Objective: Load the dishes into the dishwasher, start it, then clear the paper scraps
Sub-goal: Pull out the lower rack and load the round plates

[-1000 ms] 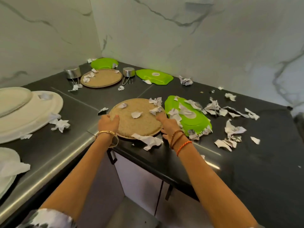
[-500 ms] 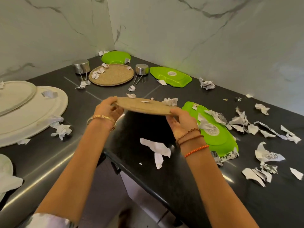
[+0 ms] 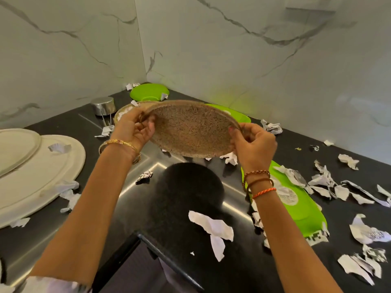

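The left hand [image 3: 132, 129] and right hand [image 3: 252, 144] pinch opposite rims of the speckled brown plate [image 3: 190, 130]. A second ago it lay flat on the black counter [image 3: 186, 193]; it is now raised above the counter and tipped away, shedding paper scraps [image 3: 213, 228] before loading.

Far green plate [image 3: 237, 114] at 12 o'clock mostly hidden behind the raised cork plate [image 3: 190, 127], second cork plate [image 3: 124, 112] partly covered by the left hand [image 3: 133, 129], white platters [image 3: 31, 166] at 9 o'clock cut off by the left edge, print on the paper scraps [image 3: 368, 231] at 4 o'clock too small to read
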Demonstrator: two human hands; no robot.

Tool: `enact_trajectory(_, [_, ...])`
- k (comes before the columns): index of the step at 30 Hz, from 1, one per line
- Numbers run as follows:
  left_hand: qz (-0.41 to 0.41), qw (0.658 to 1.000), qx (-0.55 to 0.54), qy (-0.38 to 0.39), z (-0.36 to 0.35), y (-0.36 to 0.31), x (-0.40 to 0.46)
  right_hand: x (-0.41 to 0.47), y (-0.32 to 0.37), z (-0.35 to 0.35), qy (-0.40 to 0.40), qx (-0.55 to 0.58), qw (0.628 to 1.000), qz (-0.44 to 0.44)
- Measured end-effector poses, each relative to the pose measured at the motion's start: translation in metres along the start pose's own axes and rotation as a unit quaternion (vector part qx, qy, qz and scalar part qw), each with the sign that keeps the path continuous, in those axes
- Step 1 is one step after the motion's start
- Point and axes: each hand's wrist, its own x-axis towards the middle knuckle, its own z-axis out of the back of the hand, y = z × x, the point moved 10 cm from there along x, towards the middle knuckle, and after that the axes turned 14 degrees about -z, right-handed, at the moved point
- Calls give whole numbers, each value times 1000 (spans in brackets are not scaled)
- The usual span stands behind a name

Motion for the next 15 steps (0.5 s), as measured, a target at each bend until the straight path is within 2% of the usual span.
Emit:
enact_trajectory(3, [-74,983,150,75,-1,-18,5,2,31,4,-68,-36,991,109])
enact_trajectory(6, [-157,923,323,136,2,-27,10,4,52,-1,-102,-58,981,155])
enact_trajectory(8, [-191,891,388,137,9,-29,16,9,61,-10,-107,-91,972,188])
enact_trajectory(11, [-204,885,397,133,14,-28,25,23,66,-32,-66,-118,967,216])
enact_trajectory(13, [-208,892,377,133,11,-29,33,31,62,-49,2,-72,979,193])
enact_trajectory(15, [-219,905,349,106,12,-32,46,37,53,-58,8,-34,987,155])
